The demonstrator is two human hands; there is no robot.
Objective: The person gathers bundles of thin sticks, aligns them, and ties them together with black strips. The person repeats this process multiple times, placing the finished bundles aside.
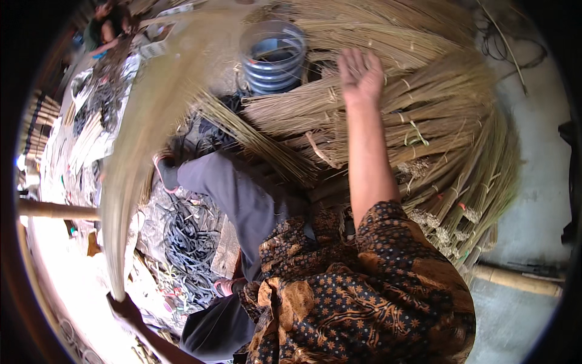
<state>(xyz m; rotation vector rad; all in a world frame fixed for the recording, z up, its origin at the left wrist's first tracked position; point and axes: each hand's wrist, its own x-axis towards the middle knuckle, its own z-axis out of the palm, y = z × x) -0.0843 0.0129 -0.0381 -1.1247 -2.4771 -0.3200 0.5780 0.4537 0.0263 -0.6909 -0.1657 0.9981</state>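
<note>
At the lower left, my left hand (pixel 125 308) is closed round the stalk end of a long bundle of dry broom grass (pixel 128 164). The bundle rises upright, and its brushy top is smeared by motion. My right hand (pixel 362 77) is stretched far forward, fingers spread, holding nothing. It is over a pile of tied broom grass bundles (pixel 424 115), close to a clear and blue ribbed tub (pixel 273 73). Whether that hand touches the pile, I cannot tell. A loose bunch of stalks (pixel 254 136) lies beside my knee.
Black rubber-like strips (pixel 189 239) lie tangled on the floor by a wooden block (pixel 227 250). A bamboo pole (pixel 57 210) juts in at the left. Another person (pixel 108 27) sits at the far left near a white crate (pixel 156 43). A grey wall (pixel 527 182) stands right.
</note>
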